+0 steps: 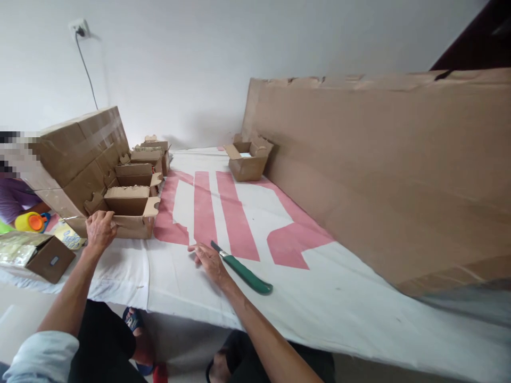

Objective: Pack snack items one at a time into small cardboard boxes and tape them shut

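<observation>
My left hand grips the near edge of an open cardboard box, with its fingers bent over the rim. The box has its flaps up and is the nearest in a row of open boxes. My right hand is low over the white cloth, fingers loosely stretched and holding nothing. Just right of it lies a green-handled knife with a short dark blade pointing away to the upper left. Whether my right hand touches the cloth I cannot tell.
Behind the row stand taller taped cartons. A small open box sits farther back, beside a large leaning cardboard sheet. At left are a taped box, a yellow object and another person's purple sleeve.
</observation>
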A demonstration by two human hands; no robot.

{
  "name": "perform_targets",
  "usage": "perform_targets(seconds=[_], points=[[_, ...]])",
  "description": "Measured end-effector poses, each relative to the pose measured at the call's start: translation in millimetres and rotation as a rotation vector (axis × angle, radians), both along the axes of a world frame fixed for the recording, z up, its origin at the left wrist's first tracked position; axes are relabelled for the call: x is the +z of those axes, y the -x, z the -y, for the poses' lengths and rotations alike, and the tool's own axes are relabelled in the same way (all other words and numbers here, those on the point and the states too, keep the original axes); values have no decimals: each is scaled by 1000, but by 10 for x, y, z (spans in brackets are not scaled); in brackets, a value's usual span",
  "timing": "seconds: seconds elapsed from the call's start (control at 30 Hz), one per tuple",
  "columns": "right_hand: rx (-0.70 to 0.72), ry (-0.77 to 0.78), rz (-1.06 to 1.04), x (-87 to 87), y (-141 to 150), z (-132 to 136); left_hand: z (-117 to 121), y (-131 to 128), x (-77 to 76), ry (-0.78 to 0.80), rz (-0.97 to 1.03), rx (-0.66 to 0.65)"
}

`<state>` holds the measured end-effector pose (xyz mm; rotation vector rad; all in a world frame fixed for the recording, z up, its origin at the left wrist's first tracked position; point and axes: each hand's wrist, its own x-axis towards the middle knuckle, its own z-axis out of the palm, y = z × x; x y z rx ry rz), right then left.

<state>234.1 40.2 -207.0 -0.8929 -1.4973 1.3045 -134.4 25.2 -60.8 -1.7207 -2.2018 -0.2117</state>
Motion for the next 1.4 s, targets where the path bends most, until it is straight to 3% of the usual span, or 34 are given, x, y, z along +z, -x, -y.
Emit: perform_targets(seconds=[0.3, 0.47, 0.57, 0.67, 0.77, 0.9, 1.0, 1.1, 1.27, 1.33, 1.4], points=[[-38, -41, 13, -167, 1, 10, 294, -165, -119, -53, 95, -6], [-53, -241, 127, -227, 72, 43, 505, -394, -272, -100, 108, -48], [-86, -485, 269, -216, -14, 86, 682, -586, -488, -122, 122, -100], [-283, -685, 476, -205, -315, 143, 905, -784, -795, -135, 154, -162], [-453, -721, 734, -258, -749, 219, 1111, -985, -1123, -58, 195, -221], [-495, -673, 987, -441, -1200, 341, 1246, -1213, -1399, 78, 227, -242], [-502, -685, 1008, -570, -1320, 402, 1293, -1236, -1399, 133, 231, -241], [-529, -693, 991, -619, -1321, 428, 1400, -1056, -1268, 183, 234, -189], [-563, -654, 927, -601, -1304, 427, 1580, -691, -1024, 205, 164, 108], [-569, -633, 916, -599, -1314, 418, 1598, -785, -1029, 178, 141, 175], [-570, -613, 925, -600, -1327, 413, 1631, -1013, -1099, 176, 149, 88]])
